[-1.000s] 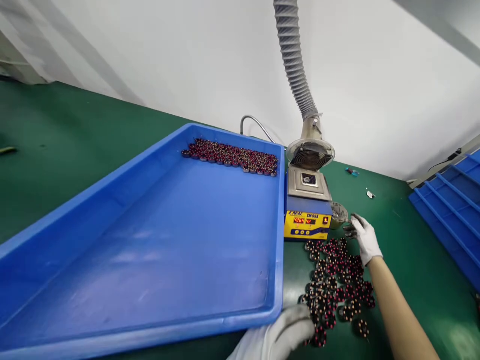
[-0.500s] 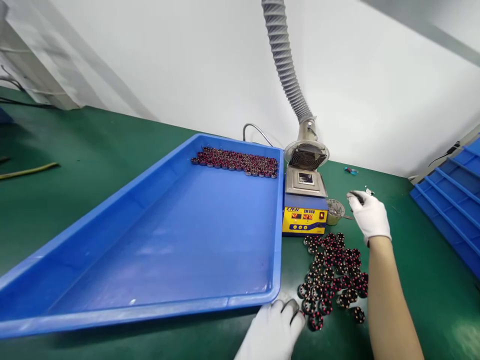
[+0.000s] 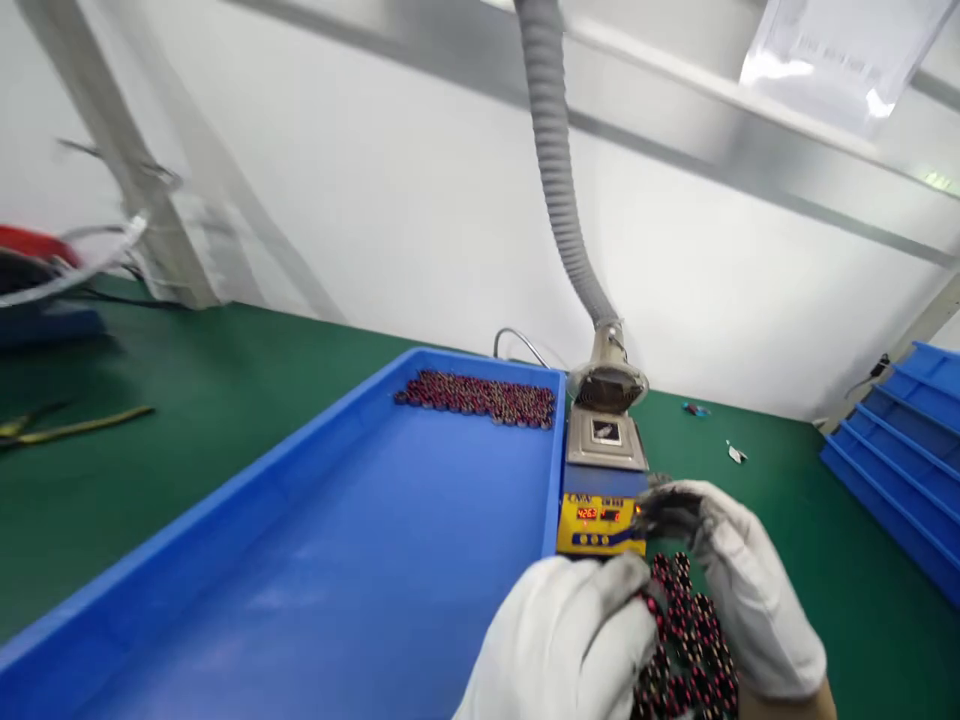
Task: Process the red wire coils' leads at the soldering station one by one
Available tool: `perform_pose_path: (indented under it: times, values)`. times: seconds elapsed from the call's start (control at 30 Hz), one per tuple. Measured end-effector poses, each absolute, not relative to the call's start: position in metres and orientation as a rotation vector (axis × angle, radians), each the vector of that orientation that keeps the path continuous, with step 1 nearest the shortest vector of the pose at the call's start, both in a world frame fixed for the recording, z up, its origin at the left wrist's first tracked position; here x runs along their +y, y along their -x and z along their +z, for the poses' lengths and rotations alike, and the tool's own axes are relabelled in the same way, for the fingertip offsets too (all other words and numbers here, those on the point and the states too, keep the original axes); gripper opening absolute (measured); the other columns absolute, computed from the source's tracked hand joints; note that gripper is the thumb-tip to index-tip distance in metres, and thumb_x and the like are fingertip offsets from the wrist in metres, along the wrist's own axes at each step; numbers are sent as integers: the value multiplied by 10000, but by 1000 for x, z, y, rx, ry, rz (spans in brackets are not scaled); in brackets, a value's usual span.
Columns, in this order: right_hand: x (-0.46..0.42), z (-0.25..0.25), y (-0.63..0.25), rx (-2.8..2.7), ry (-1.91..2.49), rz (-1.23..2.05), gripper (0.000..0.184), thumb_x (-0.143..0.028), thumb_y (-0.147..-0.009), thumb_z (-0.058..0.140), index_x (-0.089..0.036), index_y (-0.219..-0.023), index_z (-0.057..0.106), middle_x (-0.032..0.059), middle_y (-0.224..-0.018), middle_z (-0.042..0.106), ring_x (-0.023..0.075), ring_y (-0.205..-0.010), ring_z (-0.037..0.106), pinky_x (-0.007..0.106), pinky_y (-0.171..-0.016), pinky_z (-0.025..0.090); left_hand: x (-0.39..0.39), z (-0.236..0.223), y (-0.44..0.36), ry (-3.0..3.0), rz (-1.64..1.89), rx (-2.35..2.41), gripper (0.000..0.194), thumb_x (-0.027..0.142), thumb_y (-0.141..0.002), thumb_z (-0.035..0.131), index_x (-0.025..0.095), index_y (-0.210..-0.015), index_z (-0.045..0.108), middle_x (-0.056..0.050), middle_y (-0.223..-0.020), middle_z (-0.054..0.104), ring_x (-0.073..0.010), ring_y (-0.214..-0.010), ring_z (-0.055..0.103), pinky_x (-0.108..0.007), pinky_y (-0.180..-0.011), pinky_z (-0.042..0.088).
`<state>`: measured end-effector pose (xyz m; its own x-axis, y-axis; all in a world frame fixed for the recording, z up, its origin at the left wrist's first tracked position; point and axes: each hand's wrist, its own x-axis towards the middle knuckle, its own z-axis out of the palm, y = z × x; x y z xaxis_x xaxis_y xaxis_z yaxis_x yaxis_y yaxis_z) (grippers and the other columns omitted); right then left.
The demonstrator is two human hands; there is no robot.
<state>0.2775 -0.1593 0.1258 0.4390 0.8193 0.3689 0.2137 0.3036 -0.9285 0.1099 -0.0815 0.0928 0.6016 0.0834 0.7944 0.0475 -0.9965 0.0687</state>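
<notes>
- Blur and its own fingers obscure the left hand point(image 3: 559, 645), curled against a pink-dotted part point(image 3: 655, 604); whether it grips cannot be told.
- The right hand point(image 3: 750, 585), fingers bent and smeared by blur, overlaps the yellow-fronted unit point(image 3: 602, 520); its hold is unclear.
- Both hands partly cover the loose round parts point(image 3: 697, 640) on the table point(image 3: 855, 600), near right.
- Packed parts point(image 3: 480, 397) line the far end of the blue tray point(image 3: 352, 560), their band running left to right; the near end is cut off.
</notes>
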Motion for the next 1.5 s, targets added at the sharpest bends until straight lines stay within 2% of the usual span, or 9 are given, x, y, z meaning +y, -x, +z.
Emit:
perform_pose_path:
  times: [0.13, 0.27, 0.37, 0.47, 0.67, 0.9, 1.13, 1.3, 1.5]
  values:
    - [-126, 121, -252, -1073, 962, 627, 376, -481, -783, 541, -247, -1073, 595, 99, -968, 683, 223, -809, 657, 362, -707, 536, -52, 126, -124, -2583, 1852, 176, 175, 126, -819, 486, 174, -983, 526, -85, -965, 666, -217, -926, 581, -354, -758, 475]
    - [-102, 114, -256, -994, 846, 635, 187, -359, -707, 682, -227, -839, 688, 59, -748, 694, 173, -666, 649, 268, -644, 523, -40, 112, -136, -2456, 1987, 210, 229, 127, -754, 578, 199, -969, 543, -88, -1016, 631, -238, -985, 565, -364, -785, 497]
    - [-100, 112, -261, -996, 805, 601, 129, -330, -671, 717, -230, -753, 709, 49, -727, 687, 156, -611, 634, 241, -596, 520, -40, 105, -136, -2305, 1773, 396, 471, 205, -721, 613, 219, -1166, 461, -127, -1245, 508, -284, -1128, 498, -402, -859, 496]
    - [-103, 113, -260, -1072, 835, 600, 90, -265, -681, 714, -239, -768, 710, 47, -792, 673, 157, -642, 631, 237, -590, 520, -35, 108, -131, -2322, 1425, 300, 610, 145, -702, 589, 264, -1264, 384, -87, -1227, 548, -252, -1101, 535, -360, -867, 505]
    - [-105, 116, -257, -1184, 863, 640, 276, -321, -609, 770, -245, -864, 695, 53, -861, 647, 177, -756, 614, 264, -677, 507, -16, 111, -122, -2224, 1335, 137, 286, 306, -841, 527, 296, -1126, 502, -28, -1045, 653, -176, -920, 626, -283, -786, 536]
    - [-97, 109, -252, -1131, 750, 599, 80, -333, -732, 670, -263, -735, 708, 8, -753, 633, 124, -655, 584, 231, -601, 476, -17, 117, -122, -2494, 1635, -78, 263, 225, -890, 413, 156, -1140, 457, -110, -1064, 616, -178, -1033, 553, -317, -882, 469]
    - [-100, 103, -261, -705, 604, 585, 148, -388, -692, 692, -297, -809, 702, 13, -821, 698, 168, -757, 633, 319, -748, 499, -21, 119, -122, -2660, 1719, 115, 218, 138, -835, 442, 117, -1043, 506, -108, -1031, 621, -184, -1043, 525, -348, -906, 423]
    - [-98, 113, -250, -888, 806, 842, 380, -343, -559, 794, -207, -898, 691, 90, -849, 699, 234, -796, 643, 372, -777, 497, -20, 115, -123, -2634, 1746, 137, 229, 129, -808, 466, 112, -1030, 520, -119, -1016, 623, -201, -1009, 545, -366, -876, 451]
    - [-93, 114, -223, -548, 597, 1101, 276, -184, -579, 792, -215, -832, 687, 17, -750, 690, 111, -660, 630, 204, -639, 492, -15, 123, -118, -2408, 1499, 80, 243, 181, -858, 473, 199, -1095, 522, -57, -989, 643, -168, -919, 589, -294, -774, 507]
